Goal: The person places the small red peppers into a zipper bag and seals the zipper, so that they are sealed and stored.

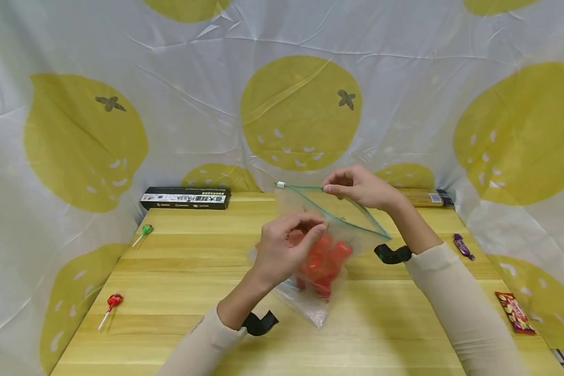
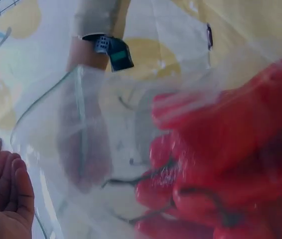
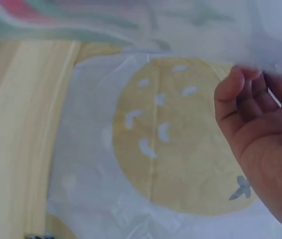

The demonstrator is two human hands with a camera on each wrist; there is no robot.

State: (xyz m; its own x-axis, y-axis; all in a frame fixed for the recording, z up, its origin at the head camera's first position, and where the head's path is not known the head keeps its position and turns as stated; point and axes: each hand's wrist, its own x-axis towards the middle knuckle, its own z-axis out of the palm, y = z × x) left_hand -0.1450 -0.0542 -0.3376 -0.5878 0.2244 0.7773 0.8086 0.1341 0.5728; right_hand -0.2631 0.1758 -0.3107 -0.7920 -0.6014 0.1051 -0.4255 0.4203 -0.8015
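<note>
A clear zip bag (image 1: 319,305) with green zip strips and a white slider (image 1: 280,184) hangs over the table, its mouth spread apart. Several red peppers (image 1: 321,266) lie inside it; dark stems show through the plastic in the left wrist view. My right hand (image 1: 359,188) pinches the far rim of the mouth between thumb and fingers. Lower and nearer, my left hand (image 1: 286,245) has thumb and forefinger together at the bag's near side, just below the green strip, and seems to pinch the plastic there. Its palm hides part of the peppers.
A black pasta box (image 1: 185,198) and a pack of spaghetti (image 1: 423,197) lie along the back. Green (image 1: 147,229) and red (image 1: 115,301) lollipops are on the left. A purple-wrapped candy (image 1: 463,247) and a red snack packet (image 1: 514,312) lie on the right. Lemon-print cloth surrounds the table.
</note>
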